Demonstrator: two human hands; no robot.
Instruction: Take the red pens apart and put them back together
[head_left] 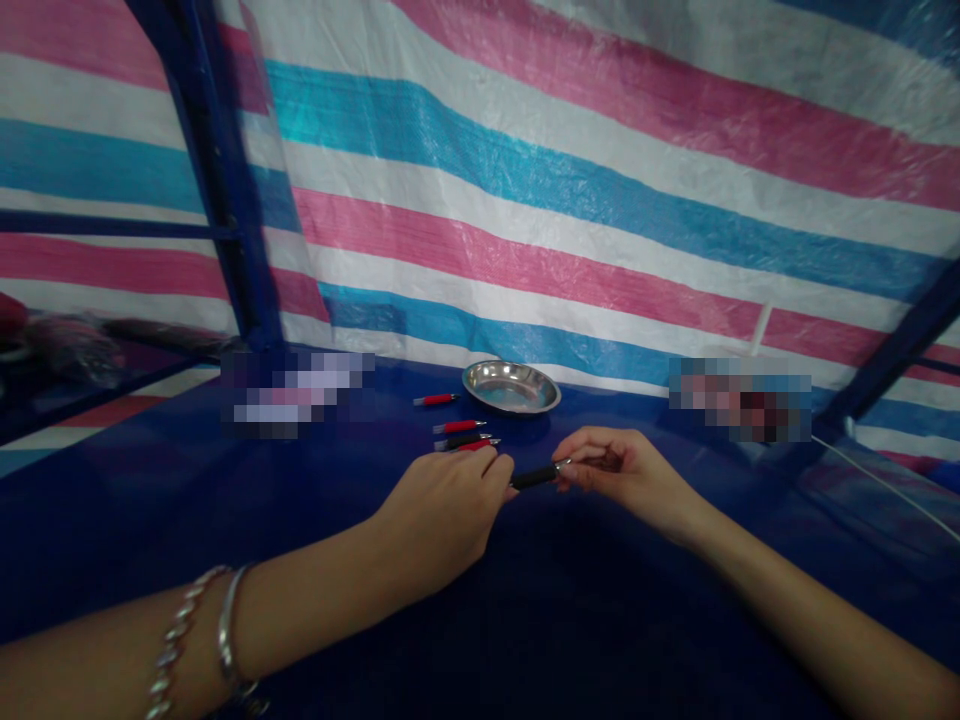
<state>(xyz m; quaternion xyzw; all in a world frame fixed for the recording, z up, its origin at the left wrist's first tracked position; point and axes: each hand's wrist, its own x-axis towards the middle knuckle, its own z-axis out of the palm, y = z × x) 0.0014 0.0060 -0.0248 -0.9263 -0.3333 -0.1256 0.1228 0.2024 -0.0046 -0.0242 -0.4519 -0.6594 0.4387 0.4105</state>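
Note:
A black pen [535, 477] is held level between my two hands, above the blue surface. My left hand [450, 505] is closed round its left end, which the fingers hide. At the silver tip on the right, the thumb and fingers of my right hand [626, 470] pinch the pen. Just beyond my left hand lie several pens: a red pen [436, 399], another red pen [460, 427], a dark pen [463, 440] and a further red one partly covered by my knuckles. Behind them stands a shallow round metal dish [511, 388].
The blue tabletop [337, 465] carries blurred-out items [300, 390] at the left and more [742, 400] at the right. Blue metal posts [225, 180] rise at both sides. A striped plastic sheet [525, 200] hangs behind. A pale cord [889, 490] runs along the right.

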